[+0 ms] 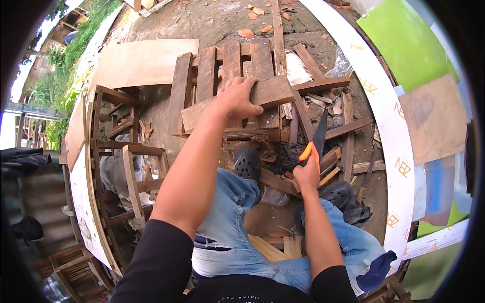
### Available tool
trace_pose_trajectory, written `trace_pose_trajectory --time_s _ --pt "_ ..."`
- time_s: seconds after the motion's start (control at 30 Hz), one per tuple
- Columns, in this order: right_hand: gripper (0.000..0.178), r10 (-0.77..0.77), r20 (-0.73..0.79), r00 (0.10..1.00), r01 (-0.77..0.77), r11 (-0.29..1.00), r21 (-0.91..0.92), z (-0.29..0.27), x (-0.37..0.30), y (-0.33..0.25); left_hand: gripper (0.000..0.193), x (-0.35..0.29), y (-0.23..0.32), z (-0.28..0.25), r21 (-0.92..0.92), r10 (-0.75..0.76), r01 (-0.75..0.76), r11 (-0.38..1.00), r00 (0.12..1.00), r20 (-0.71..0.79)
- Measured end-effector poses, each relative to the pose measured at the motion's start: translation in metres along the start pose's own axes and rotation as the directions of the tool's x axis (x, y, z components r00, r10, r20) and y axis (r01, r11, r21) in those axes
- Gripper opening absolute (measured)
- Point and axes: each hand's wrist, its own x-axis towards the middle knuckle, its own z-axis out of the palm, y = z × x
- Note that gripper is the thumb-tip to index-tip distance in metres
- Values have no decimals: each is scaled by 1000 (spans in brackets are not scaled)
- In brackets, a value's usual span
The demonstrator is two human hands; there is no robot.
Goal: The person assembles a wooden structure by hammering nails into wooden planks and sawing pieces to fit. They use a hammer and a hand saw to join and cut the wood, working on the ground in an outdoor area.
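My left hand (240, 98) lies over a wooden board (272, 92), thumb and fingers spread apart, pressing it onto a slatted wooden bench (206, 70). The board rests slantwise across the slats, its right end reaching past the bench's edge. Held in my right hand (307, 175) is a handsaw (320, 132) with an orange and black handle. Its dark blade points away from me, to the right of the board and apart from it. The fingers of my right hand are wrapped round the handle.
Scrap wood (347, 131) lies heaped on the ground right of the bench. At left stands a wooden frame (132, 177), with a plywood sheet (146, 61) behind. A long white panel (396, 146) curves along the right. My dark clogs (246, 162) are beside the bench.
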Motion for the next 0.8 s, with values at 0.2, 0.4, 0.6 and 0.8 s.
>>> trace_pose_trajectory --time_s 0.2,0.4,0.6,0.8 --pt "40 -5 -435 900 221 866 448 -108 -11 -37 72 10 12 3 -266 -189 180 947 982 -10" --pt "40 -103 -265 959 272 606 748 -160 -133 -76 70 5 21 14 -198 -218 200 960 973 -70" --pt "40 -284 -359 889 454 647 612 -130 -158 -103 67 -3 23 17 -124 -175 164 979 981 -83" --pt "40 -353 -353 867 498 658 564 -121 -154 -99 63 -8 29 29 -54 -156 147 988 958 -239"
